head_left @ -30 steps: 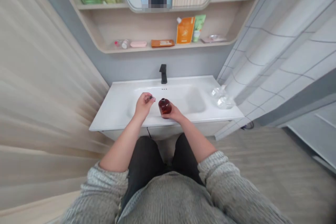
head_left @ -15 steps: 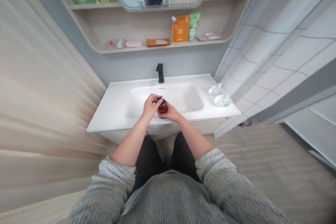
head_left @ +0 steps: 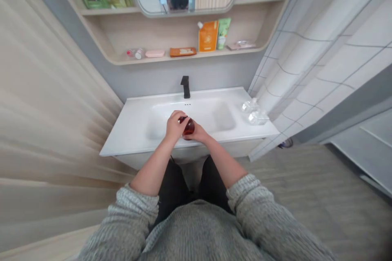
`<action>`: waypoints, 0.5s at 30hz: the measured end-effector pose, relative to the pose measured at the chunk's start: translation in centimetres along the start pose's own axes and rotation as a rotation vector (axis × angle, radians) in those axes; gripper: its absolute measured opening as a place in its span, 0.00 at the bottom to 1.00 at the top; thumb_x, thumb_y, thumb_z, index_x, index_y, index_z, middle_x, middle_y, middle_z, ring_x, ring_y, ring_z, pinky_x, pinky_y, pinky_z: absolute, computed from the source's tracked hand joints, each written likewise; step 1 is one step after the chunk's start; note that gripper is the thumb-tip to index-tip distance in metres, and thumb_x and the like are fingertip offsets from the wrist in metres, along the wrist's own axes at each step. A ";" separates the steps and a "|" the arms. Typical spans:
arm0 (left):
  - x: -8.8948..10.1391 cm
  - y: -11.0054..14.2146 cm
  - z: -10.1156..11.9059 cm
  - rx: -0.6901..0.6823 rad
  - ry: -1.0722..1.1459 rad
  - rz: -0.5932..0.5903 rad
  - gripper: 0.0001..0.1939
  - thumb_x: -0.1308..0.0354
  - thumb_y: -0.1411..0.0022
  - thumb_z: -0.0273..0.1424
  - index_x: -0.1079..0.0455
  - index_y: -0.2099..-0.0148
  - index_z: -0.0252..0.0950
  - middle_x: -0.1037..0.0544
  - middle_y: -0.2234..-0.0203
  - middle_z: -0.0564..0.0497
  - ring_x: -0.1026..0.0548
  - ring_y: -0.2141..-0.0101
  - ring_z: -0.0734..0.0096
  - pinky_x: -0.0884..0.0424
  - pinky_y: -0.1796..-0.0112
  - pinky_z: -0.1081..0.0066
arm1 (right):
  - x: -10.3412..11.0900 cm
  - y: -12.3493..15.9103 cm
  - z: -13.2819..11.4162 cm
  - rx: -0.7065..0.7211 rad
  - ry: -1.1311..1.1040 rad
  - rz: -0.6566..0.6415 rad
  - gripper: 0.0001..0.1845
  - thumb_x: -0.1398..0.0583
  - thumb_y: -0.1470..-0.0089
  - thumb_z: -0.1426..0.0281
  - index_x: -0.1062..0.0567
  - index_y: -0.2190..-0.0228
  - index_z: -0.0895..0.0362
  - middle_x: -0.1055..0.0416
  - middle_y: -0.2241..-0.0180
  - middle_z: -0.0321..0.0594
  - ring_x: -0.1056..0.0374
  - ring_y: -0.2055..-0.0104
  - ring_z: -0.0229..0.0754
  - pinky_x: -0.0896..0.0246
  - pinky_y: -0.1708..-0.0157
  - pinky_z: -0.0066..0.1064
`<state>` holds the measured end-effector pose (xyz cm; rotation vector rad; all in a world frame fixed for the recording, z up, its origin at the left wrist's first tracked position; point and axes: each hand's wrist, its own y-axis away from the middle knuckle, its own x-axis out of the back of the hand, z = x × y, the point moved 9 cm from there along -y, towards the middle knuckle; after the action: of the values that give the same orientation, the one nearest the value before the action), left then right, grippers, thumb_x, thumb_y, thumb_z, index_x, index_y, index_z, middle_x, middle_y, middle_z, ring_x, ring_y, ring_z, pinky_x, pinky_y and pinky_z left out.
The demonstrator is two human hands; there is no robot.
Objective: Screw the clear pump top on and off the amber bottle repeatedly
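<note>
A small amber-brown bottle [head_left: 189, 127] is held over the front rim of the white sink [head_left: 134, 128]. My right hand [head_left: 199, 133] grips it from below and the right. My left hand [head_left: 174, 124] is closed over the bottle's top, fingers curled round a small dark cap or pump piece that I cannot make out clearly. Both hands meet at the bottle, just in front of the basin.
A black tap [head_left: 185, 86] stands behind the basin. Clear plastic items [head_left: 254, 112] lie on the counter's right end. The shelf above holds an orange pouch [head_left: 207, 36], a green tube, a flat orange pack [head_left: 183, 51] and small items. A tiled wall stands to the right.
My left hand, a second ago held apart to the left with a small dark piece, has moved right onto the bottle's top. The right hand still holds the bottle.
</note>
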<state>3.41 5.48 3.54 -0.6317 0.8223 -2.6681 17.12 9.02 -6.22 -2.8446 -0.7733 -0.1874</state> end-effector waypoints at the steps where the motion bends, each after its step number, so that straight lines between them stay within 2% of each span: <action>1: -0.1 -0.1 -0.1 -0.005 0.019 -0.025 0.03 0.34 0.31 0.33 0.18 0.58 0.42 0.16 0.54 0.44 0.18 0.49 0.55 0.21 0.43 0.53 | 0.1 0.0 0.2 -0.010 -0.008 0.003 0.45 0.21 0.60 0.66 0.25 0.41 0.52 0.16 0.55 0.39 0.20 0.51 0.53 0.21 0.45 0.49; 5: -0.2 0.0 -1.5 0.082 0.129 -0.100 0.13 0.44 0.27 0.30 0.18 0.49 0.42 0.14 0.48 0.44 0.17 0.44 0.55 0.24 0.35 0.49 | 0.2 -0.1 0.6 -0.035 -0.035 0.013 0.46 0.19 0.63 0.65 0.25 0.41 0.52 0.16 0.54 0.39 0.20 0.51 0.53 0.21 0.44 0.49; 8: -0.3 0.1 -2.3 0.159 0.195 -0.099 0.15 0.39 0.29 0.33 0.22 0.42 0.43 0.15 0.45 0.43 0.15 0.46 0.56 0.21 0.39 0.51 | 0.2 -0.1 0.6 -0.031 -0.023 0.007 0.45 0.20 0.62 0.65 0.25 0.42 0.51 0.17 0.54 0.38 0.20 0.52 0.52 0.21 0.44 0.49; 11: -0.4 0.1 -2.6 0.177 0.178 -0.097 0.21 0.32 0.34 0.34 0.24 0.40 0.42 0.15 0.43 0.41 0.14 0.50 0.57 0.19 0.42 0.53 | 0.0 -0.1 0.6 -0.029 -0.033 -0.007 0.45 0.20 0.61 0.64 0.25 0.42 0.52 0.17 0.54 0.39 0.20 0.52 0.52 0.21 0.44 0.49; 13: -0.3 -0.1 -2.9 0.191 0.189 -0.098 0.20 0.33 0.32 0.35 0.25 0.40 0.41 0.15 0.44 0.41 0.14 0.51 0.58 0.20 0.42 0.53 | 0.0 -0.1 0.6 -0.029 -0.043 -0.009 0.46 0.20 0.62 0.65 0.24 0.41 0.53 0.16 0.54 0.40 0.20 0.51 0.53 0.22 0.43 0.49; 15: 0.0 -0.2 -3.3 0.194 0.233 -0.101 0.17 0.39 0.28 0.37 0.25 0.40 0.42 0.15 0.43 0.41 0.14 0.48 0.58 0.21 0.40 0.53 | 0.1 -0.1 0.6 -0.032 -0.037 -0.013 0.47 0.19 0.63 0.65 0.24 0.41 0.53 0.16 0.54 0.40 0.20 0.50 0.54 0.22 0.42 0.50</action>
<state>1.86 7.18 1.23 -0.3278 0.5895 -2.9061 17.20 9.30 -6.81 -2.8813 -0.8040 -0.1513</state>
